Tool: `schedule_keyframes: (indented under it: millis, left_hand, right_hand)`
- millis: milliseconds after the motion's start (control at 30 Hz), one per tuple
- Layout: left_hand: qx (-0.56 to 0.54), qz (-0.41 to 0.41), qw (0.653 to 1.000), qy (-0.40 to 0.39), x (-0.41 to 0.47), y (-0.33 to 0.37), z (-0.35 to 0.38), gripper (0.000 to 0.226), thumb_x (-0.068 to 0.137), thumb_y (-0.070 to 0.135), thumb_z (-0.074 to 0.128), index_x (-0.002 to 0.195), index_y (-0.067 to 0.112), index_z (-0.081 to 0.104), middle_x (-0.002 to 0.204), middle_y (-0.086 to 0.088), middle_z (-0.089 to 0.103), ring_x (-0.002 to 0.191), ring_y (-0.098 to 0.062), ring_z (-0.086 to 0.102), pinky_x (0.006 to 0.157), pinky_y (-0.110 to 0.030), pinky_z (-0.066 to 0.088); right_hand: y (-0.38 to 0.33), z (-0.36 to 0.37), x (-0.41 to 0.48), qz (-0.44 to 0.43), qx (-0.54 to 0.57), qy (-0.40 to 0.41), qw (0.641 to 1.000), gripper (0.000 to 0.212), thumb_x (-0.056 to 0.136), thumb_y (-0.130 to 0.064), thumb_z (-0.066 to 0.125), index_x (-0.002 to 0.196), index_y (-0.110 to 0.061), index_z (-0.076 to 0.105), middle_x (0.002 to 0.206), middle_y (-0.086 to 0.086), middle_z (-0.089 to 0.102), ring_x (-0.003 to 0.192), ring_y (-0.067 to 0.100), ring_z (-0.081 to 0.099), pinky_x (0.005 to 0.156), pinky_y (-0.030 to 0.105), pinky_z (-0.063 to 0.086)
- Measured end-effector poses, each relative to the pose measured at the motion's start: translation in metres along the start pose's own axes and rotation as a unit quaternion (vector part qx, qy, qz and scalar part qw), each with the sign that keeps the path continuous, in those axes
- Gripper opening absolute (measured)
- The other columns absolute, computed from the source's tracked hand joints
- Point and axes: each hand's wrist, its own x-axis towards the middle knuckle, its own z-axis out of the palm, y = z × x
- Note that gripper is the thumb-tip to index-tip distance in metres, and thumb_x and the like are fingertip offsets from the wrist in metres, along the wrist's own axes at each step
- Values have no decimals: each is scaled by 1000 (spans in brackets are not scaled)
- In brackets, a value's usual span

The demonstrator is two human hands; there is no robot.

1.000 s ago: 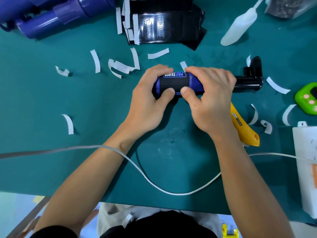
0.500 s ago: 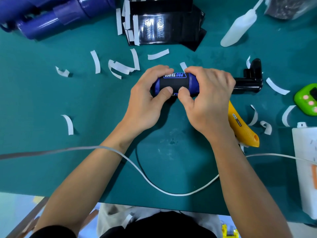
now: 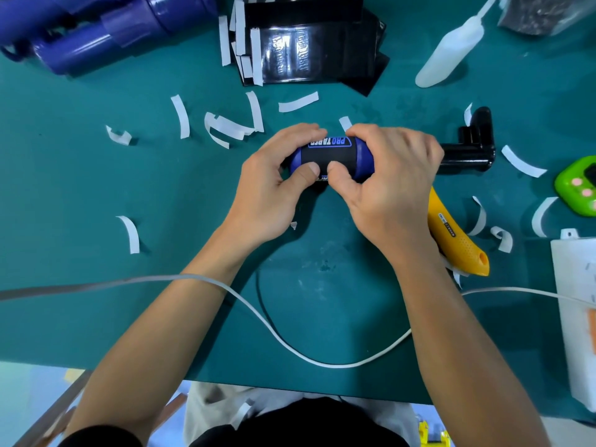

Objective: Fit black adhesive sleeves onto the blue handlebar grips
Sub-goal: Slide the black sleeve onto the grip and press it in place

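Both hands hold the blue grip (image 3: pixel 363 157) near the middle of the green mat (image 3: pixel 122 321), left hand (image 3: pixel 267 188) and right hand (image 3: pixel 390 188) curled round its ends. Their thumbs press the black sleeve (image 3: pixel 329 153) down. Next, I think, rub its edge flat.

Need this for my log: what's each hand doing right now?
Left hand: holding the blue grip, thumb on the black sleeve.
Right hand: holding the same grip, thumb on the sleeve.

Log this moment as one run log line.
step: fitting | left hand: holds blue grip, thumb on black sleeve | right hand: same | litter: white strips scattered
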Motion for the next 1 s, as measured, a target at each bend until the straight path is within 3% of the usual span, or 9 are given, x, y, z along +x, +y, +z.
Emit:
schedule_keyframes:
  millis: [267, 467, 633, 767, 867, 1000]
  left_hand:
    - [-8, 3, 1000, -21, 1, -3, -4, 45, 93, 2, 59, 129, 29, 63, 142, -2, 61, 136, -11, 54, 118, -45, 42]
    - [-16, 7, 999, -45, 2, -7, -10, 50, 93, 1, 55, 135, 26, 63, 146, 1, 59, 139, -8, 51, 115, -29, 42]
    - [-16, 8, 999, -46, 1, -7, -9, 67, 76, -7, 58, 138, 17, 64, 146, 5, 58, 142, -11, 50, 117, -44, 44]
    - [3, 23, 1000, -12, 1, -6, -3, 57, 80, -1, 63, 134, 17, 68, 142, 3, 62, 137, -11, 55, 116, -44, 45]
    - [2, 20, 1000, -16, 0, -7, -5, 66, 75, -8, 60, 135, 17, 67, 144, 2, 61, 140, -12, 53, 117, -44, 44]
    - [2, 14, 1000, -20, 0, -6, -6, 75, 67, -11, 56, 136, 17, 67, 144, 3, 61, 140, -10, 52, 118, -43, 43]
  right_hand:
    - [0, -2, 0, 1, 5, -10, 1000, 42, 90, -54, 63, 118, -23, 70, 104, -8, 70, 107, 25, 57, 101, 42, 32]
    - [-3, -4, 1, 12, 5, -20, 1000, 42, 89, -52, 63, 118, -23, 70, 103, -7, 70, 107, 25, 56, 102, 40, 30]
    - [-6, -6, 1, 20, 2, -28, 999, 42, 88, -53, 63, 117, -24, 70, 103, -8, 69, 107, 26, 55, 103, 40, 30]
    - [-8, -4, 1, 25, -19, -17, 999, 44, 87, -60, 63, 113, -25, 69, 100, -9, 69, 106, 25, 55, 102, 39, 30]
    - [-12, -1, -2, 26, -41, -9, 999, 53, 83, -68, 64, 112, -24, 68, 102, -11, 68, 105, 24, 56, 99, 40, 31]
    - [-12, 0, -2, 27, -31, -21, 999, 54, 84, -66, 65, 115, -23, 67, 108, -11, 68, 109, 25, 55, 102, 41, 30]
